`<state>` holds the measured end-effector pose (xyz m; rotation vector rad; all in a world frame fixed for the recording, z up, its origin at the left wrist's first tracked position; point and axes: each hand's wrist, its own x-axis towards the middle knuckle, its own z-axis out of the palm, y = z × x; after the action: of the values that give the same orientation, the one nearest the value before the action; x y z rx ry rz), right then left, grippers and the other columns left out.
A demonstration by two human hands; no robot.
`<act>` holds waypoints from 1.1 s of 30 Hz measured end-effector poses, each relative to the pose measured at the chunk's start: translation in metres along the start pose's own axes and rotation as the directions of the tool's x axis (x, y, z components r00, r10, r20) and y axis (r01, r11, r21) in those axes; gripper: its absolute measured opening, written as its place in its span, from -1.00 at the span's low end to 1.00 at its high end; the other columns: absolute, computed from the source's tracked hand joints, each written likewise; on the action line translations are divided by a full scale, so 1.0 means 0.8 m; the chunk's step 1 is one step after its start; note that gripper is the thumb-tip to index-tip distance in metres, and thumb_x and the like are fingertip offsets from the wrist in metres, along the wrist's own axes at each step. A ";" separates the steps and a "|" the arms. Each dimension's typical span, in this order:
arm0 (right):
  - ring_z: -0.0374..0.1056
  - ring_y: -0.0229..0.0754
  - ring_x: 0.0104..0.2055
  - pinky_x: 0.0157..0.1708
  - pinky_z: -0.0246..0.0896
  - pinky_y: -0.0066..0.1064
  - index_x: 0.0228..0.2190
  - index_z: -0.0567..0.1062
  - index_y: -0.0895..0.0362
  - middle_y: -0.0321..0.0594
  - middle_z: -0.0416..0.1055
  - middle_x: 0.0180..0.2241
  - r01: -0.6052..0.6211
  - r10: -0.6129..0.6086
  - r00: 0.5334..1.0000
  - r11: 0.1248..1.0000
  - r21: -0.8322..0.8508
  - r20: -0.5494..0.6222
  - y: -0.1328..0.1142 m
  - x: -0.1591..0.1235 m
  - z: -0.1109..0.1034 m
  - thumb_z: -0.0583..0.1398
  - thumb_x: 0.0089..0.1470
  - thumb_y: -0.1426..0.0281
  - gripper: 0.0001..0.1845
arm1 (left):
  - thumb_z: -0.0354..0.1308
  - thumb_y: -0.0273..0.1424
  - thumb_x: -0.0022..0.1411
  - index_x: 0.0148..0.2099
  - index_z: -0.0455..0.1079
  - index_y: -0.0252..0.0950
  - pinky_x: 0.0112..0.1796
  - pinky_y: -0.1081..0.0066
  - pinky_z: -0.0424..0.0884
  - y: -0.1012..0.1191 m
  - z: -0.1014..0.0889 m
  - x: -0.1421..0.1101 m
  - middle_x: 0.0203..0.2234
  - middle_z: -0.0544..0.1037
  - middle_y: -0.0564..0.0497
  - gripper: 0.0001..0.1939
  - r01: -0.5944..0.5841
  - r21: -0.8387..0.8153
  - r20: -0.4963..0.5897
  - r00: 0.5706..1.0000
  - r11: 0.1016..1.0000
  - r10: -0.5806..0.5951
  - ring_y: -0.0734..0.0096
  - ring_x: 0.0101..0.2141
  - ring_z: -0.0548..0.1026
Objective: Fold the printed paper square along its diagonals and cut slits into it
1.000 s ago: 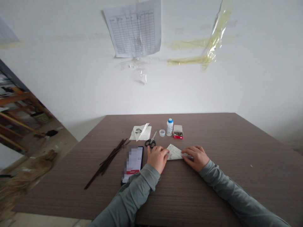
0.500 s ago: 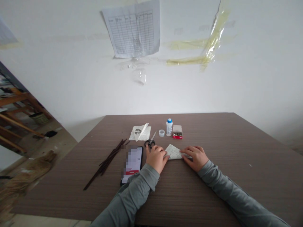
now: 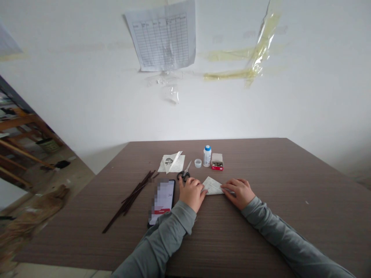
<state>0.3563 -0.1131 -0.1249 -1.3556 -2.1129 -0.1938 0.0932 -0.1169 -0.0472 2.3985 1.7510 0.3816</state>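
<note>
- The paper [image 3: 213,187] lies on the bench [image 3: 261,162], folded to a triangle, its peak pointing away from the person, between both hands.
- The left hand [image 3: 191,194] is curled, fingers close together on the paper's left corner; whether it pinches or only presses, I cannot tell.
- The right hand [image 3: 239,193] has its thumb and fingers narrow at the paper's right corner; pinch or press, again I cannot tell.
- The scissors [image 3: 187,169] lie just beyond the left hand, handles toward it, blades pointing away.
- The phone [image 3: 165,197] lies left of that hand, its near end partly behind the grey sleeve [image 3: 165,235].
- Dark sticks [image 3: 130,200] lie in a loose bundle farther left.
- Past the scissors, a cup [image 3: 198,164], an upright bottle [image 3: 206,157] and an open red box [image 3: 217,166] stand in a row.
</note>
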 end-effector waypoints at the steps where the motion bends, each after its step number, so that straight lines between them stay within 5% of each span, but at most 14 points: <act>1: 0.83 0.08 0.04 0.35 0.56 0.02 0.00 0.96 -0.10 -0.12 0.91 -0.06 -0.007 0.007 1.000 1.000 0.000 0.005 0.000 0.000 0.000 0.28 0.60 0.45 -0.60 | 0.53 -0.46 0.68 0.10 0.91 -0.11 0.71 -0.75 0.27 0.000 0.000 0.000 0.18 0.94 -0.09 -0.85 0.000 -0.002 -0.003 1.000 1.000 0.000 -0.19 0.42 0.74; 15: 0.79 0.10 0.08 0.42 0.50 0.06 -0.02 0.97 -0.14 -0.11 0.88 -0.03 -0.091 0.090 0.995 0.996 0.018 0.048 -0.015 0.002 -0.008 0.26 0.57 0.43 -0.56 | 0.50 -0.48 0.68 0.11 0.92 -0.15 0.73 -0.75 0.19 0.001 -0.003 0.000 0.19 0.94 -0.13 -0.83 0.003 -0.036 0.008 1.000 0.999 -0.002 -0.22 0.44 0.73; 33: 0.83 0.12 0.05 0.39 0.60 0.16 -0.03 0.97 -0.13 -0.10 0.90 -0.06 -0.050 0.050 0.999 0.999 -0.022 0.019 -0.004 -0.002 0.005 0.28 0.54 0.44 -0.59 | 0.50 -0.48 0.65 0.05 0.91 -0.13 0.70 -0.73 0.26 -0.004 0.005 0.002 0.13 0.92 -0.14 -0.84 -0.015 -0.024 -0.028 1.000 1.000 0.014 -0.20 0.36 0.74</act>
<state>0.3522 -0.1142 -0.1278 -1.4262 -2.0962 -0.1837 0.0922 -0.1143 -0.0519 2.4019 1.7307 0.4373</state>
